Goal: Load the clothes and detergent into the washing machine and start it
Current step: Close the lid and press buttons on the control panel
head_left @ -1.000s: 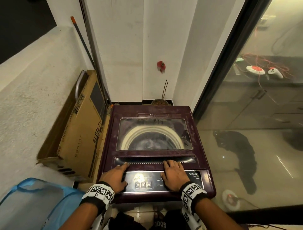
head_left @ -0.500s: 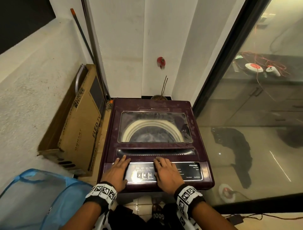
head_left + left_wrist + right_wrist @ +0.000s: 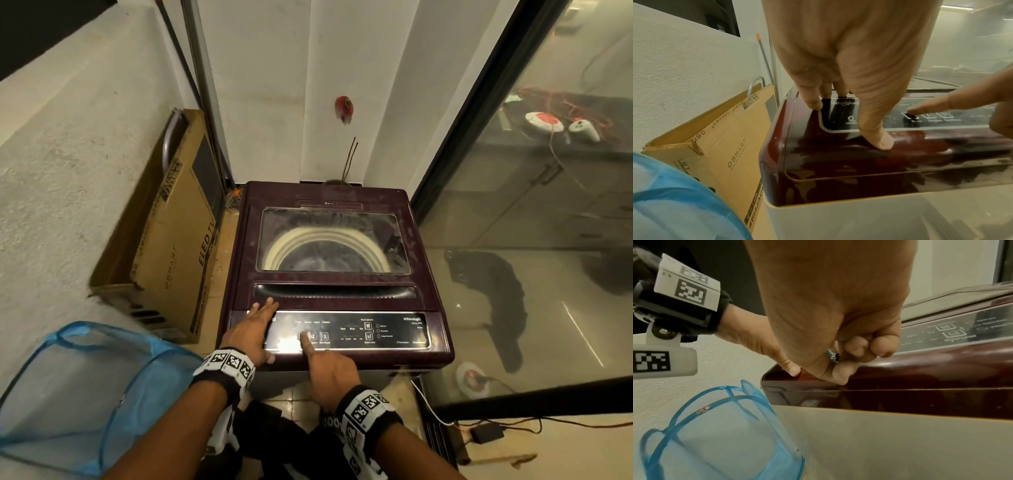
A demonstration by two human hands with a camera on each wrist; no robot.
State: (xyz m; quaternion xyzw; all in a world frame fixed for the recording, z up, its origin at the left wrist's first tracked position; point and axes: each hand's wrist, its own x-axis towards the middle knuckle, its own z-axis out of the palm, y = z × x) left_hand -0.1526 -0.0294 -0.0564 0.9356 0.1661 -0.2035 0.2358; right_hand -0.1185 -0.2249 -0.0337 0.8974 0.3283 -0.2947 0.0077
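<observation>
- The maroon washing machine (image 3: 334, 284) is stood on the floor against the back wall, lid closed, with its control panel (image 3: 346, 330) along the front edge.
- A blue mesh laundry basket (image 3: 78, 394) is seen by the machine's front-left corner.
- The left hand (image 3: 251, 334) is laid flat, fingers straight, on the panel's left end.
- The right hand (image 3: 330, 373) is curled, with only the index finger (image 3: 929, 107) extended and pressed on the leftmost panel button (image 3: 909, 115).

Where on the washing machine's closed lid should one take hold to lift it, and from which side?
Grip the long recessed handle along the lid's front edge, coming from the front with fingers hooked in from above. The groove runs just behind the control panel, and the hinge seems to be at the back.
</observation>
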